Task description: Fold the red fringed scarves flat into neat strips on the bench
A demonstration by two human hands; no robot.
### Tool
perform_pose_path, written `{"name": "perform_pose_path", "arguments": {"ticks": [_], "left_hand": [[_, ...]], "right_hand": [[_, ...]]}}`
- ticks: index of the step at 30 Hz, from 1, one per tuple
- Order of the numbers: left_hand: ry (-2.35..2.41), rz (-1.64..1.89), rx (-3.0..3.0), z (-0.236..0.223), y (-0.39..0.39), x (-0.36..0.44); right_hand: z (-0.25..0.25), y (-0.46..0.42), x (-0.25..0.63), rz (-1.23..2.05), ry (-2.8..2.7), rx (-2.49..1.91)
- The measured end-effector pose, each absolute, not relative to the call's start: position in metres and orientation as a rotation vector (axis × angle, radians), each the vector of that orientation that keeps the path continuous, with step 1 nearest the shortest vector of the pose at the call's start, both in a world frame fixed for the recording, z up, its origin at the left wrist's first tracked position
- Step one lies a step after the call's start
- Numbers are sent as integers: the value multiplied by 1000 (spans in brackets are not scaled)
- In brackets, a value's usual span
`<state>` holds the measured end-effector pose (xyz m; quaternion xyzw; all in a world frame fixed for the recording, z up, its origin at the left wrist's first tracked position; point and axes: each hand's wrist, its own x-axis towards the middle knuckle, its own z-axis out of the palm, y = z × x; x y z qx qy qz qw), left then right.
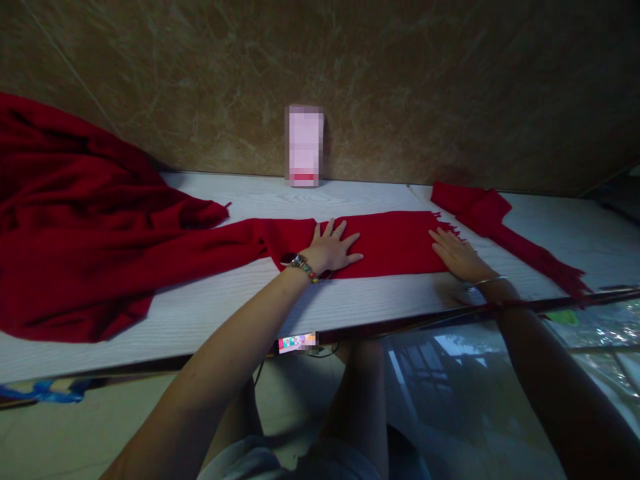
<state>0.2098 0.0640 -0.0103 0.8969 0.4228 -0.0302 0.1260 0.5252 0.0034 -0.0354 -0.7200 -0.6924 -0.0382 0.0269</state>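
Observation:
A long red fringed scarf stretches along the white tabletop, its right part spread flat. My left hand presses on it with spread fingers, palm down, near where the smooth part meets the wrinkled stretch. At the fringed right end, my right hand lies flat with its fingers on the edge of the cloth. Toward the left the scarf runs into a large heap of red cloth. A separate folded red strip with fringe lies beyond my right hand.
A blurred pink box-like object leans against the brown marbled wall behind the table. Below the front edge, a lit phone screen shows near a dark cable. Clear plastic wrapping is at the right.

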Motion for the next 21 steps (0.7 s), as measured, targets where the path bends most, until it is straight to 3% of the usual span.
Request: {"name": "perform_pose_path", "arguments": {"ticks": [4,8,15,21], "left_hand": [[1233,-115,2600,-9,64,211],[1233,-139,2578,-6,63,211],[1239,-131,2597,-9,64,211],[1229,-132,2589,-8,64,210]], "right_hand": [[-28,-4,544,-129,-1962,-2370],[-18,-4,525,-248,-2026,-2220],[-22,18,464,-81,-2204,-2034],[-34,25,486,-22,-2116,-2165]]}}
